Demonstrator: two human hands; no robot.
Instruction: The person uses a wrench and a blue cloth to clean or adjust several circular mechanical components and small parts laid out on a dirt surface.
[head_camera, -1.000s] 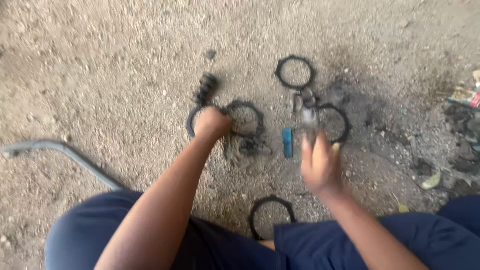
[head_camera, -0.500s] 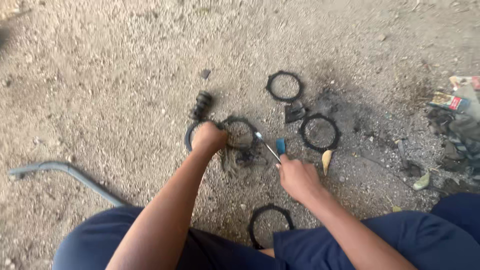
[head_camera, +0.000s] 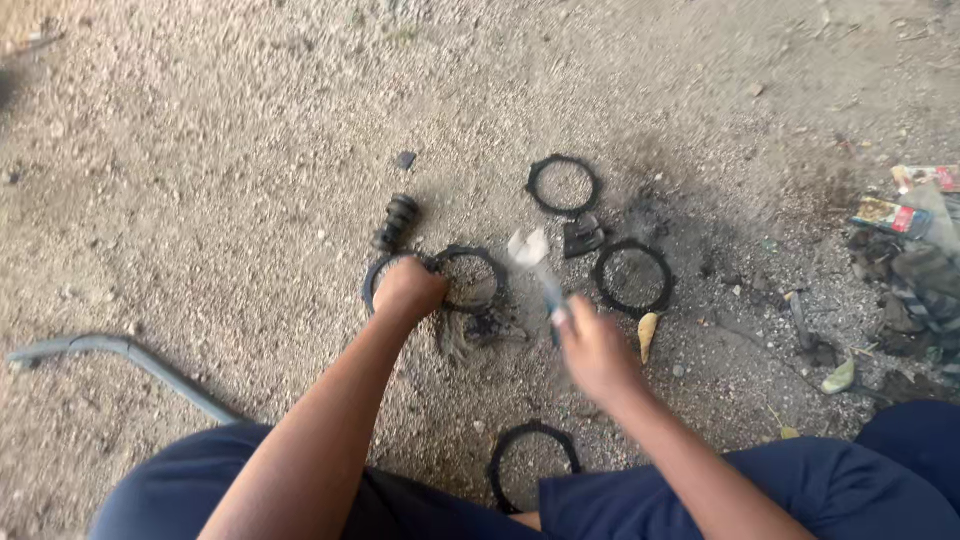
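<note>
Two hands are working on the gravel: the left hand (head_camera: 405, 292) is pressing closed on a black ring (head_camera: 385, 275), while the right hand (head_camera: 592, 350), fingers wrapped, is now swinging a wrench (head_camera: 535, 262) toward it, nearer than before.

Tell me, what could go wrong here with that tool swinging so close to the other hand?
The right hand holds a blue-handled tool, blurred with motion, close to the left hand resting on a black ring. A miss could hit those fingers. The ring lies on loose gravel, so it might slide under a blow. Small parts, like the ribbed black spring piece, could get knocked away and lost in the stones.
</note>
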